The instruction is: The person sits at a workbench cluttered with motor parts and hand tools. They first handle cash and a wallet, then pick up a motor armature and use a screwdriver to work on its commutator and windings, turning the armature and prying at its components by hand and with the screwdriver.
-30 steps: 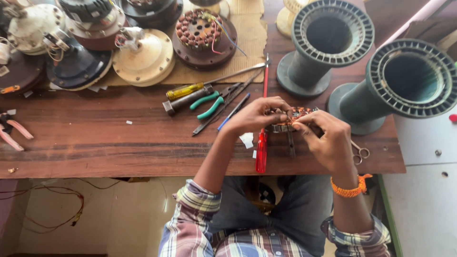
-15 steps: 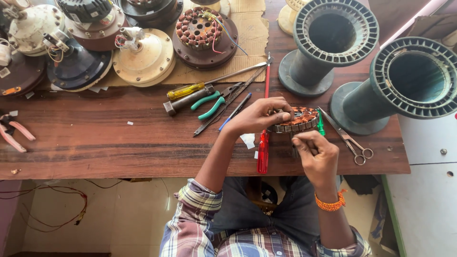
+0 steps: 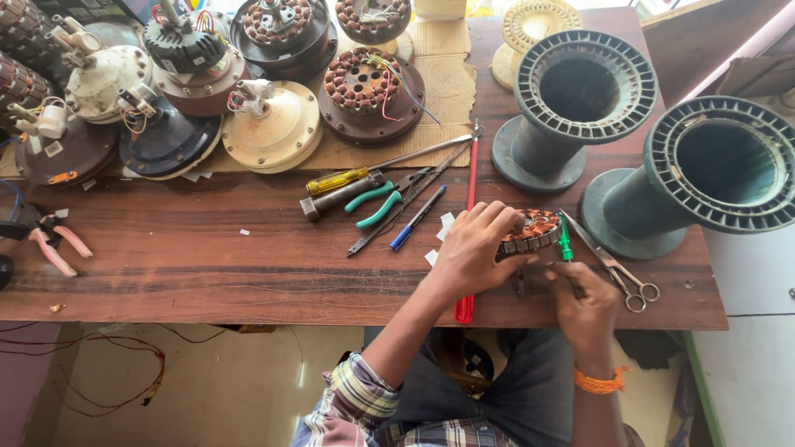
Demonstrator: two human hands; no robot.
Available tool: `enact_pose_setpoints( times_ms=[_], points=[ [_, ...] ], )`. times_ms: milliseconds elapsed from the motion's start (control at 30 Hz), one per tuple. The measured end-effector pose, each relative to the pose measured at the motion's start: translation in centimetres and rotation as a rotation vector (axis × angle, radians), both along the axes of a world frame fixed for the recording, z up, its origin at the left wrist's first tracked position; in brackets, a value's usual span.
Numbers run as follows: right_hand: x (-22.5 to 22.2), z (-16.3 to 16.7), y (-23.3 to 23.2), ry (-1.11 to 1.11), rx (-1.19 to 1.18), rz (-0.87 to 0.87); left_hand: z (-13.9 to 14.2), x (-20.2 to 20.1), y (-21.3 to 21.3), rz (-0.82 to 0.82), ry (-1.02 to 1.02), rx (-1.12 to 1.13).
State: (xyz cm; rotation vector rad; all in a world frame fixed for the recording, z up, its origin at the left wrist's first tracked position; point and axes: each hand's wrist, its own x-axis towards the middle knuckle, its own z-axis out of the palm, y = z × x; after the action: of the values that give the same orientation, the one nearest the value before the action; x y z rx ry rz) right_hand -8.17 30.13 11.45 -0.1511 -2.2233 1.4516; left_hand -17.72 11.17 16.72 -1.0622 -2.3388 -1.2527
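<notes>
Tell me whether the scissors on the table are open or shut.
Shut: the scissors lie flat right of the right hand, blades together.

Wood bench [image 3: 207, 273] runs across the room, dark brown planks, scuffed, w/ pale scraps on it. Flat cardboard [image 3: 447, 91] lies at its 12 o'clock edge. Floor [image 3: 224, 389] below is pale cream tile, glossy; red and dark wires [image 3: 91, 377] trail over it at 8 o'clock. White cabinet [image 3: 749, 331] stands at 4 o'clock, touching the bench end. Pink pipe [image 3: 745, 50] slants at 2 o'clock. Bright daylight, strongest at 12 to 1 o'clock; soft shadows.
</notes>
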Motion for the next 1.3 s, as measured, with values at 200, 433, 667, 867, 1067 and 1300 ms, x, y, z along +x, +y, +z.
enact_pose_setpoints(
  times_ms=[200, 433, 667, 867, 1067, 1300],
  points=[
    [-0.2, 3.5, 1.6, 0.134, 0.316, 0.017, -2.3, 1.1, 0.9, 0.084, 0.077, 0.088],
    [-3.4, 8.0, 0.7, 0.193, 0.423, 0.219, -2.8, 1.3, 1.3, 0.089, 0.085, 0.123],
    [-4.5, 10.1, -0.2, 0.08, 0.417, 0.278, -2.2, 1.3, 0.8, 0.073, 0.108, 0.137],
    [-7.0, 11.2, -0.1, 0.075, 0.536, 0.292, -1.4, 1.3, 1.6, 0.187, -0.24, 0.118],
    [-7.5, 11.6, -1.1, 0.108, 0.499, 0.315, -2.3, -2.3, 2.8, 0.067, -0.333, 0.19],
    [-3.7, 10.5, -2.1, 0.126, 0.482, 0.324, -3.3, -5.2, -1.1, -0.46, -0.711, 0.282]
  ],
)
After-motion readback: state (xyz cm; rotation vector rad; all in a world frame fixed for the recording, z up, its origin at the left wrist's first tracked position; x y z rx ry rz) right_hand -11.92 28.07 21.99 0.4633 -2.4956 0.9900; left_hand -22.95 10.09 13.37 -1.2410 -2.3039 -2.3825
